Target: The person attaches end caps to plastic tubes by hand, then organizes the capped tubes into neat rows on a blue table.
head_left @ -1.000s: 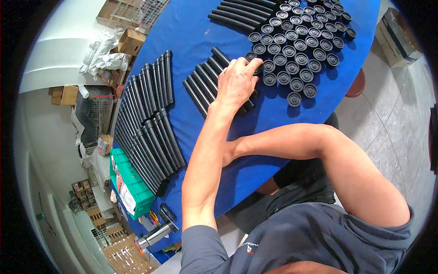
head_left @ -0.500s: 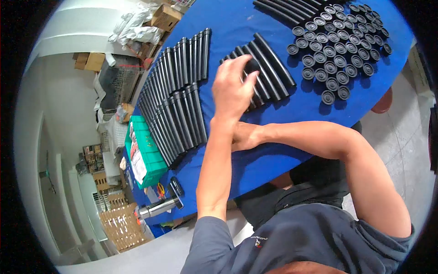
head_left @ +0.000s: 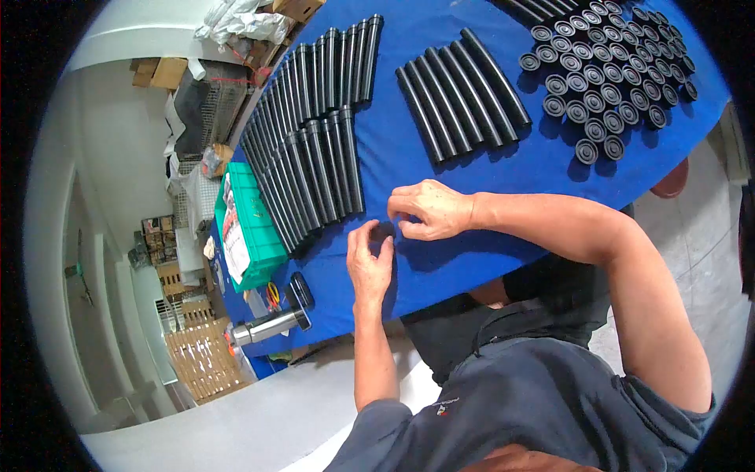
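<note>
My left hand [head_left: 368, 261] is low over the blue cloth, thumb and fingers curved round a small black round piece [head_left: 383, 230]. Facing it from the right, my right hand [head_left: 432, 211] has its fingers curled in and its tips close to that piece; whatever they grip is hidden. Beyond the hands lies a row of several loose black tubes [head_left: 460, 94]. To the left, black tubes with collared ends [head_left: 330, 165] lie side by side in two overlapping rows.
Many black round caps [head_left: 594, 114] stand grouped at the far right, with more black tubes [head_left: 543, 9] behind them. A green bin [head_left: 255, 228] with papers sits at the left edge, near a metal flask [head_left: 267, 326] and a black case [head_left: 299, 291].
My left hand has come back from over the loose tubes toward me and left. My right hand, partly hidden behind the left forearm before, now shows fully, facing the left hand.
</note>
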Demonstrator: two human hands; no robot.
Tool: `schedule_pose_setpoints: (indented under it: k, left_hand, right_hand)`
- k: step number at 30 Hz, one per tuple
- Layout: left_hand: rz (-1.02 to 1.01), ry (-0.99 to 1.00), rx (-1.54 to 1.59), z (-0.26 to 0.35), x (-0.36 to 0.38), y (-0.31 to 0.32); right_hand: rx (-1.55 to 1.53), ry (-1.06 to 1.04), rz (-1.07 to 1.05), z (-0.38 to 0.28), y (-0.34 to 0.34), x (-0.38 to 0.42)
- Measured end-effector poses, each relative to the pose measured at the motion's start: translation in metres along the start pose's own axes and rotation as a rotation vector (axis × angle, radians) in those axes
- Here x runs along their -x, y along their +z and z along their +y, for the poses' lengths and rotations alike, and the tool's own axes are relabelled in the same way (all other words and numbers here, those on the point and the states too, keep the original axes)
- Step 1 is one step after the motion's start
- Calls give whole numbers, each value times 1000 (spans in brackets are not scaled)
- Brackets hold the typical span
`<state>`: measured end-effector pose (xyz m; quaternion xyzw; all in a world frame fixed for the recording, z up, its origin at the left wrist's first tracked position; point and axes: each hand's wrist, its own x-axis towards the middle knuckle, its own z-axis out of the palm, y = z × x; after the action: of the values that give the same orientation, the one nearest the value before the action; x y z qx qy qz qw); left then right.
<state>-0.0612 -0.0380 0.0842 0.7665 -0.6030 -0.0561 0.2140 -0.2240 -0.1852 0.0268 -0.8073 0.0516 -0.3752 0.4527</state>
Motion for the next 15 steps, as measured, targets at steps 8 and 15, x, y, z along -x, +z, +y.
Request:
schedule_pose_setpoints:
  k: [8, 15]
  left_hand:
    - [66, 28, 11, -2, -17, -12]
    - [-79, 126, -26, 2, -87, 23]
  right_hand:
    - [80, -75, -308, 4, 0, 2]
    - [92, -34, -458, -3, -1, 1]
